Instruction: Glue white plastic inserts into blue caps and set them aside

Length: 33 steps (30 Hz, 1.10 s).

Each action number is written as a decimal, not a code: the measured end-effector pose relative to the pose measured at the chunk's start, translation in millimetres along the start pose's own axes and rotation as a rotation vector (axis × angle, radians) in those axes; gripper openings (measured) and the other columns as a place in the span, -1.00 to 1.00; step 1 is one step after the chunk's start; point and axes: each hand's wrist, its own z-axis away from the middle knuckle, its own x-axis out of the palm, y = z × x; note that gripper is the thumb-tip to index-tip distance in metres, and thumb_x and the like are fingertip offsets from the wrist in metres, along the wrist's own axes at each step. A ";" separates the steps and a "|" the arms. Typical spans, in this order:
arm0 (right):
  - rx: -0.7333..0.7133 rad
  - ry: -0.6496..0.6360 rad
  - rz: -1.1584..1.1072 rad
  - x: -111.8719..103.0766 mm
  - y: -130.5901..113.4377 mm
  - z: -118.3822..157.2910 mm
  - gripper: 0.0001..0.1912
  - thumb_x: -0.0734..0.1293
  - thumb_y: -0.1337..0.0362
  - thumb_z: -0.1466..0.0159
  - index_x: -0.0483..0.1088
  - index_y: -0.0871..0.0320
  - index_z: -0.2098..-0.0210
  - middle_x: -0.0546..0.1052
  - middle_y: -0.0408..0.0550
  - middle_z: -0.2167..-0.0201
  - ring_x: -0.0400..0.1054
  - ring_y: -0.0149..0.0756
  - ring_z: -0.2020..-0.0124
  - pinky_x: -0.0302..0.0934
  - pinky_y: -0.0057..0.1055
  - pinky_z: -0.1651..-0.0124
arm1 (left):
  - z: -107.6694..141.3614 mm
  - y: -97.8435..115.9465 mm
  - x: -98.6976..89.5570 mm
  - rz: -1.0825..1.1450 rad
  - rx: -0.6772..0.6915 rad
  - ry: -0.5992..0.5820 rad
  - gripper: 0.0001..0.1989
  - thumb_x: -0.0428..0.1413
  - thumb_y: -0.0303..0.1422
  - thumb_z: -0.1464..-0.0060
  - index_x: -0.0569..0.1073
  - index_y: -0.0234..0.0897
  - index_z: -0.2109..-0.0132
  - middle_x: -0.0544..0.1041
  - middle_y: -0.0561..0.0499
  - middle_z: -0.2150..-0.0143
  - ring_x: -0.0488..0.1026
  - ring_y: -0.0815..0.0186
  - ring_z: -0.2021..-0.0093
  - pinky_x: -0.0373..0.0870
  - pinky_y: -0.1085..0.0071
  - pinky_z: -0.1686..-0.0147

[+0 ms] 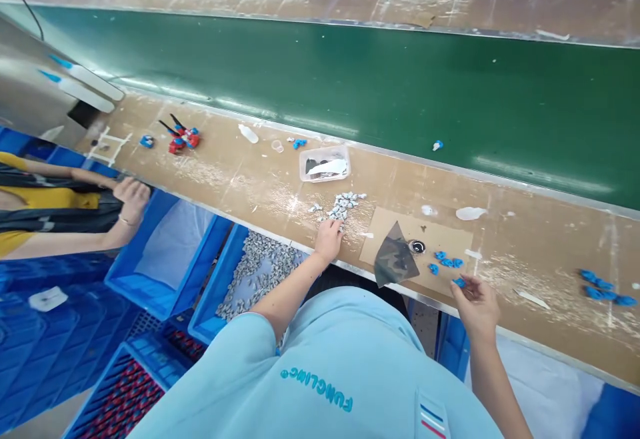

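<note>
My left hand (329, 241) reaches to the near edge of a loose pile of small grey-white parts (345, 204). Its fingers are bent together at the pile, and whatever is between them is hidden. Over the bench's front edge, my right hand (477, 302) pinches a small blue part (459, 282) between thumb and fingers. Several matching blue pieces (451, 263) lie just beyond it on a cardboard sheet (390, 225). On that sheet also stand a small round pot with dark contents (417, 247) and a dark, thin sheet (397, 259).
A clear tub (325, 163) sits behind the grey-white pile. More blue parts (606, 287) lie at right, red-and-blue pieces (184, 139) at left. A green conveyor belt (320, 72) runs behind the bench. Blue crates (200, 319) stand below; a co-worker's hand (131, 199) is at left.
</note>
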 end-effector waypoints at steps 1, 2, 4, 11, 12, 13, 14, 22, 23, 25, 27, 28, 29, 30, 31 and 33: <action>0.026 -0.022 -0.047 0.8 -0.6 1.6 -0.55 0.39 -0.02 0.07 0.45 0.18 0.31 0.43 -0.04 0.40 0.34 -0.27 0.43 0.31 -0.20 0.23 | -1.9 1.4 1.0 -0.019 0.009 -0.017 -0.77 0.07 -0.57 0.04 0.46 -0.25 0.21 0.43 -0.11 0.22 0.37 0.13 0.12 0.32 0.15 0.03; 0.048 -0.041 -0.084 1.2 -1.5 3.3 -0.56 0.41 -0.01 0.08 0.45 0.18 0.32 0.44 -0.03 0.40 0.35 -0.26 0.41 0.31 -0.17 0.21 | -3.6 2.5 1.4 -0.036 0.019 -0.033 -0.76 0.05 -0.58 0.04 0.47 -0.24 0.23 0.43 -0.11 0.24 0.37 0.12 0.13 0.32 0.15 0.04; 0.069 -0.064 -0.132 0.3 -3.9 7.1 -0.58 0.42 0.00 0.09 0.46 0.17 0.35 0.47 -0.01 0.37 0.37 -0.23 0.37 0.30 -0.11 0.14 | -5.6 4.6 -0.3 -0.056 0.041 -0.057 -0.76 0.02 -0.60 0.04 0.48 -0.24 0.27 0.44 -0.11 0.26 0.37 0.12 0.15 0.33 0.16 0.05; 0.058 -0.092 -0.222 -9.1 -11.5 12.9 -0.55 0.42 -0.02 0.01 0.44 0.15 0.24 0.55 0.05 0.27 0.45 -0.18 0.25 0.36 -0.13 0.10 | 0.5 14.2 -9.3 -0.004 0.119 0.049 -0.70 -0.04 -0.51 -0.07 0.42 -0.30 0.05 0.40 -0.22 0.08 0.35 0.10 0.01 0.30 0.11 -0.06; 0.052 -0.099 -0.243 -10.5 -12.2 10.8 -0.57 0.43 -0.01 -0.01 0.45 0.14 0.23 0.55 0.04 0.27 0.45 -0.19 0.24 0.36 -0.13 0.09 | 1.5 17.5 -6.8 0.044 0.143 0.093 -0.71 -0.04 -0.49 -0.09 0.42 -0.29 0.04 0.39 -0.20 0.07 0.37 0.13 0.02 0.34 0.15 -0.03; 0.041 -0.110 -0.265 -12.1 -12.6 7.8 -0.59 0.43 0.00 -0.03 0.46 0.14 0.23 0.56 0.03 0.26 0.45 -0.19 0.23 0.35 -0.14 0.08 | 2.4 22.0 -2.6 0.106 0.170 0.126 -0.73 -0.03 -0.46 -0.10 0.43 -0.27 0.05 0.39 -0.18 0.08 0.38 0.16 0.04 0.38 0.19 0.01; 0.024 -0.126 -0.284 -14.1 -12.5 3.7 -0.61 0.42 0.02 -0.05 0.47 0.13 0.22 0.56 0.02 0.26 0.45 -0.20 0.22 0.35 -0.14 0.07 | 3.2 27.8 3.3 0.179 0.197 0.147 -0.75 -0.02 -0.43 -0.11 0.45 -0.26 0.07 0.39 -0.16 0.08 0.40 0.19 0.06 0.41 0.23 0.05; -0.112 -0.081 -0.303 -32.2 5.3 -36.4 -0.68 0.43 0.09 -0.09 0.51 0.05 0.18 0.55 -0.06 0.28 0.43 -0.28 0.32 0.37 -0.24 0.16 | 18.7 79.1 71.8 0.704 0.122 -0.086 -0.87 0.09 -0.32 -0.07 0.51 -0.20 0.25 0.49 -0.06 0.26 0.47 0.27 0.19 0.44 0.30 0.11; -0.105 -0.066 -0.322 -31.8 7.1 -37.3 -0.68 0.43 0.10 -0.09 0.50 0.05 0.18 0.54 -0.08 0.31 0.43 -0.31 0.36 0.37 -0.27 0.21 | 21.7 81.0 77.7 0.760 0.073 -0.119 -0.84 0.10 -0.31 -0.06 0.49 -0.20 0.19 0.50 -0.04 0.27 0.47 0.29 0.23 0.45 0.31 0.15; -0.108 -0.040 -0.371 -28.7 8.7 -34.5 -0.70 0.44 0.11 -0.09 0.49 0.07 0.20 0.53 -0.10 0.38 0.42 -0.34 0.41 0.38 -0.32 0.28 | 27.5 81.7 85.8 0.853 -0.006 -0.177 -0.75 0.12 -0.28 -0.04 0.45 -0.20 0.10 0.50 -0.01 0.31 0.48 0.32 0.30 0.47 0.33 0.21; -0.134 -0.049 -0.401 -24.1 8.5 -26.9 -0.72 0.44 0.09 -0.09 0.47 0.08 0.25 0.52 -0.11 0.42 0.42 -0.33 0.42 0.39 -0.34 0.32 | 32.4 79.2 89.8 0.882 -0.024 -0.180 -0.73 0.15 -0.27 -0.01 0.45 -0.21 0.11 0.49 0.00 0.34 0.48 0.32 0.32 0.47 0.35 0.23; -0.146 -0.076 -0.411 -21.8 8.4 -22.1 -0.72 0.43 0.07 -0.10 0.47 0.08 0.26 0.52 -0.10 0.43 0.42 -0.33 0.42 0.39 -0.34 0.32 | 34.5 77.4 90.9 0.877 -0.009 -0.151 -0.75 0.17 -0.27 0.01 0.46 -0.21 0.15 0.49 0.01 0.34 0.47 0.33 0.32 0.46 0.36 0.23; -0.153 -0.100 -0.424 -19.8 8.7 -17.0 -0.72 0.42 0.07 -0.10 0.47 0.07 0.26 0.52 -0.11 0.43 0.43 -0.33 0.42 0.40 -0.33 0.32 | 36.6 75.4 91.6 0.870 0.012 -0.116 -0.77 0.19 -0.28 0.04 0.47 -0.20 0.18 0.49 0.01 0.33 0.46 0.34 0.32 0.46 0.38 0.24; -0.160 -0.123 -0.442 -18.2 9.6 -11.9 -0.72 0.42 0.06 -0.11 0.47 0.07 0.25 0.52 -0.11 0.44 0.43 -0.33 0.43 0.40 -0.33 0.32 | 38.8 73.6 92.2 0.865 0.035 -0.083 -0.78 0.20 -0.28 0.05 0.48 -0.20 0.21 0.48 0.01 0.32 0.45 0.35 0.33 0.45 0.40 0.26; -0.167 -0.140 -0.461 -17.0 11.0 -6.6 -0.72 0.41 0.06 -0.12 0.47 0.07 0.25 0.52 -0.12 0.45 0.43 -0.33 0.43 0.41 -0.32 0.31 | 41.4 72.2 92.6 0.865 0.055 -0.058 -0.79 0.21 -0.29 0.07 0.49 -0.20 0.23 0.48 0.01 0.32 0.44 0.36 0.34 0.45 0.42 0.28; -0.181 -0.159 -0.506 -15.8 15.3 3.8 -0.72 0.42 0.06 -0.12 0.49 0.07 0.24 0.52 -0.13 0.47 0.44 -0.33 0.43 0.41 -0.32 0.29 | 48.7 71.7 92.6 0.882 0.073 -0.031 -0.80 0.22 -0.29 0.09 0.49 -0.20 0.25 0.49 0.02 0.33 0.43 0.38 0.35 0.44 0.46 0.29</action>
